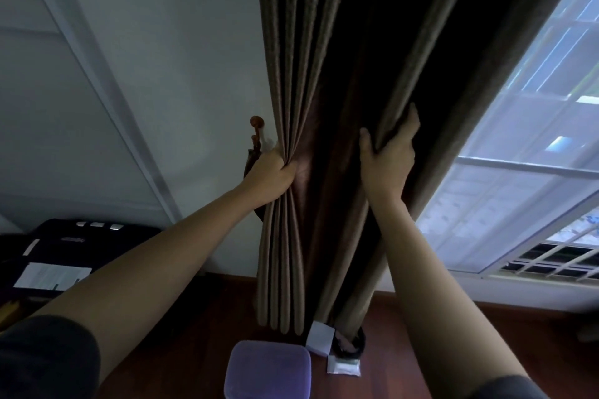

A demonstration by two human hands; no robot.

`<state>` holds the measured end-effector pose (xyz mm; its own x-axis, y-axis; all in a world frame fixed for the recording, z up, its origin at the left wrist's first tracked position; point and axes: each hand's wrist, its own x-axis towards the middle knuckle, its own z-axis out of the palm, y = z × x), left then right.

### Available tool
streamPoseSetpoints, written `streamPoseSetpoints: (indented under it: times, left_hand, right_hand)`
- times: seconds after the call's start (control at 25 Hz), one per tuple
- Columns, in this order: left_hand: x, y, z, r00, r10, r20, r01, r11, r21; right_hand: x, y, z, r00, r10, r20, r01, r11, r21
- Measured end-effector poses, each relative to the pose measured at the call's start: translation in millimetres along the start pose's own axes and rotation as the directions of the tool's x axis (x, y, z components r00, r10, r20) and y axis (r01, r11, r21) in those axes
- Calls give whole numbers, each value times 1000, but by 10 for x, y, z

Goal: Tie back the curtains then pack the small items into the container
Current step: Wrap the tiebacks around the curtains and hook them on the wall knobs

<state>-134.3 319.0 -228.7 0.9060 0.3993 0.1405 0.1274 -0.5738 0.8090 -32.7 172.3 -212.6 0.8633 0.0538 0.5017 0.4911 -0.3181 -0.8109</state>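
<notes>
No legible text — none anywhere

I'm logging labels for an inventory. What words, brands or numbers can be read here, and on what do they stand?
No text can be read.
Black object: pale mark, too blurred to read.
White sheet: print too small to read.
Small packet: greenish label, too blurred to read.

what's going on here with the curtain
A person is gathering the brown curtain beside the window. The left hand grips a bunch of pleats next to the wooden wall hook, and the right hand grips a fold further right. No tie is around the curtain yet. On the floor below, the purple container looks closed, with a white box and a small packet lying beside it, not packed.
</notes>
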Motion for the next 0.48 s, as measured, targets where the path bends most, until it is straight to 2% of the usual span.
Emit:
streamPoseSetpoints:
  times: [0.12, 0.2, 0.32, 0.48]
  left_hand:
    - [-10, 15, 34, 1000, -30, 3, 30, 999, -32]
    - [10, 37, 42, 999, -44, 21, 45, 998, -35]
    - [97, 49, 53, 997, -56, 60, 57, 998, -8]
    - [142, 74, 96, 989, -88, 122, 82, 995, 56]
  right_hand:
    - [-74, 55, 62, 991, -69, 113, 89, 979, -186]
    - [-377, 198, 157, 971, -119, 207, 162, 966, -201]
    - [-888, 447, 248, 908, -85, 410, 182, 962, -203]
    - [-1080, 600, 279, 858, -41, 512, 152, 972, -177]
